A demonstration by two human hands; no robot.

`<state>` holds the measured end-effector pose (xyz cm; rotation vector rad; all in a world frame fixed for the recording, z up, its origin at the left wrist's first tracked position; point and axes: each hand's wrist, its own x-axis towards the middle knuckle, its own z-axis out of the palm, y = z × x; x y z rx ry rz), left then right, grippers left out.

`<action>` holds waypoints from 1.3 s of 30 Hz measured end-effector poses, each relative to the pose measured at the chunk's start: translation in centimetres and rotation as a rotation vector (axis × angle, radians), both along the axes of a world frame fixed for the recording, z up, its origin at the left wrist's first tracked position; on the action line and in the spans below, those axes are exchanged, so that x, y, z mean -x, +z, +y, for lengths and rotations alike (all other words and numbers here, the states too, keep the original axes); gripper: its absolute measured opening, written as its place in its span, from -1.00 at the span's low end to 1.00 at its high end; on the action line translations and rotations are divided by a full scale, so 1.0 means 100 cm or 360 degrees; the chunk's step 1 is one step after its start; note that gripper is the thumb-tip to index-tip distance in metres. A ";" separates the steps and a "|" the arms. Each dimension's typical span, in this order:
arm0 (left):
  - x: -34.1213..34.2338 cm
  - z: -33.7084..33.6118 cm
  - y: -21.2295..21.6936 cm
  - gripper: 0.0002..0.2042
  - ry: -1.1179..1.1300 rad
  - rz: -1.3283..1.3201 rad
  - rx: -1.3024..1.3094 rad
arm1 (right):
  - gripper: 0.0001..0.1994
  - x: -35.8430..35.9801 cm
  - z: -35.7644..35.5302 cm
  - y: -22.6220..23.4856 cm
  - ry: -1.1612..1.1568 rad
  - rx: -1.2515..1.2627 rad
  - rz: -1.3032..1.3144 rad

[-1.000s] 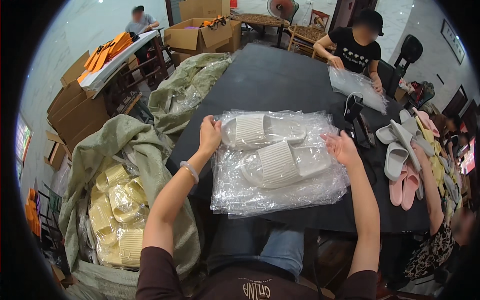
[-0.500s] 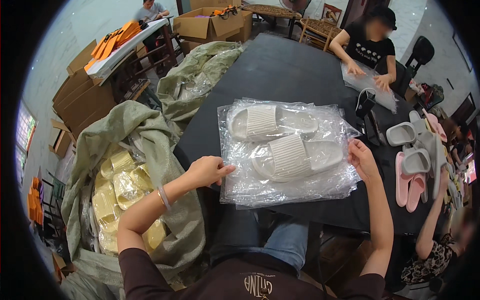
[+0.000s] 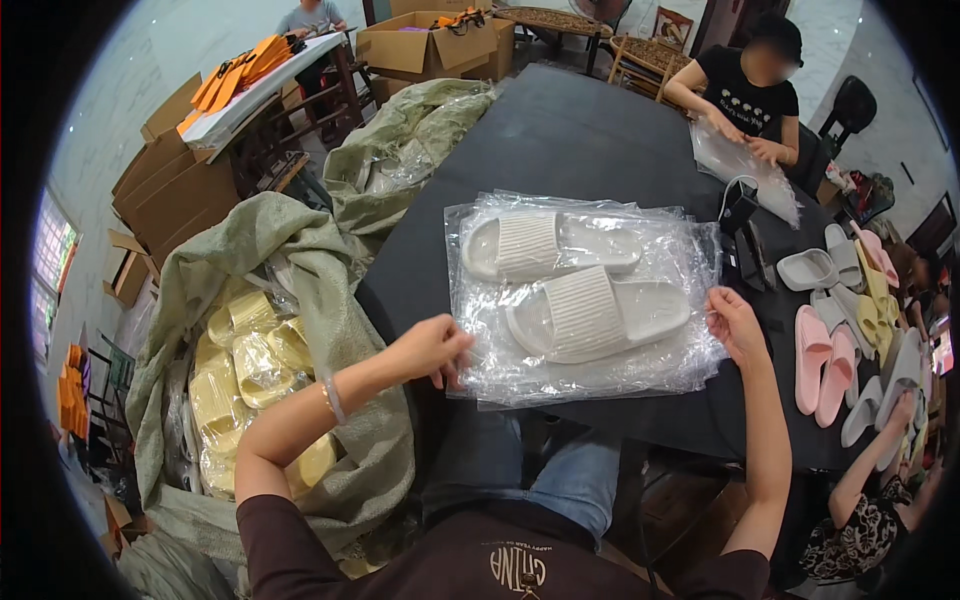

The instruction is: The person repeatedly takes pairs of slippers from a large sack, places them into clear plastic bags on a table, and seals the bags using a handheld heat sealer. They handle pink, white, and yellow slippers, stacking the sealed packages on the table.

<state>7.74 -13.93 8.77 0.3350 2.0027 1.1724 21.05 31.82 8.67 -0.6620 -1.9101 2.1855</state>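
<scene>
L hand (image 3: pixel 437 347) moved from upper-L to lower-L of bagged slippers (image 3: pixel 588 318). R hand (image 3: pixel 736 324) just R of same. Both curled, can't tell if gripping.

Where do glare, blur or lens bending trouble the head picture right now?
Head view: glare streaks the clear plastic around the white slippers and glints on the wrapped yellow slippers; head view: the left hand looks slightly soft, its hold unclear; head view: the black chair leans outward, probably lens bending, and the corners go black.
</scene>
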 end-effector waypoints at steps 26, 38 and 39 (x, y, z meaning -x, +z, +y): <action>0.031 0.065 -0.076 -0.32 0.0187 0.1813 0.0541 | -0.58 0.165 -0.108 -0.041 0.1502 -0.1746 0.0355; 0.034 0.062 -0.082 -0.28 0.0122 0.1776 0.0747 | -0.73 0.028 0.050 0.051 0.0900 -0.2399 -0.0223; 0.034 0.063 -0.080 -0.28 0.0109 0.1768 0.0754 | -0.74 0.009 0.061 0.070 0.0664 -0.2601 -0.0301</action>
